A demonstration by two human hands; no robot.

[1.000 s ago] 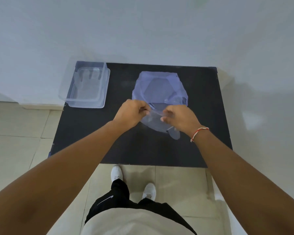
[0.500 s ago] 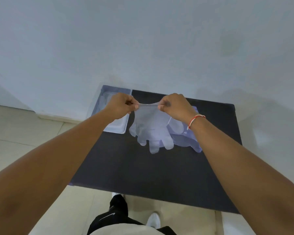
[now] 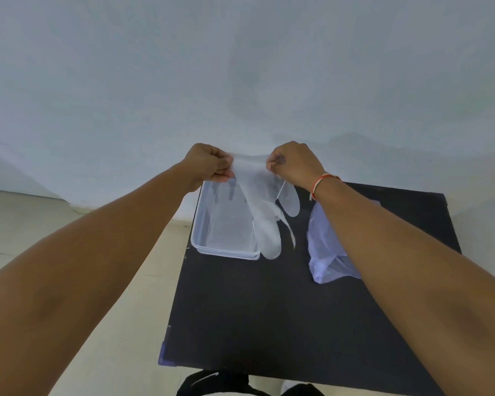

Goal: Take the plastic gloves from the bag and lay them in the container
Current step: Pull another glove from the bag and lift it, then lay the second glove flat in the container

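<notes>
Fingers (image 3: 223, 167) of the left hand (image 3: 206, 164) pinched on one corner of the plastic glove (image 3: 260, 207), fingers (image 3: 275, 164) of the right hand (image 3: 295, 162) pinched on the other corner, cuff pulled taut between them. Hung from that grip in the air, glove fingers pointing down, over the right edge of the container (image 3: 212, 241) and the bare bench (image 3: 269, 310) just beside it; not yet laid inside. Looked thin, limp and see-through, with a loose strip trailing at its right side.

Black, matte and rectangular, the bench, pushed against a plain pale wall (image 3: 240, 67); beige tiled floor (image 3: 17, 224) to the left and below. Sat at the far left corner of the bench, the container: clear hard plastic, rectangular, rounded corners, shallow. Showed faint glove shapes at its far end, too hazy to count.

Lay on the right half of the bench, the bag (image 3: 323, 252), crumpled, translucent with a bluish tint, partly hidden under the right forearm. Wore a red-and-white thread bracelet (image 3: 322, 181) at the right wrist. Crossed much of the lower view, both bare forearms, covering parts of the bench edges
</notes>
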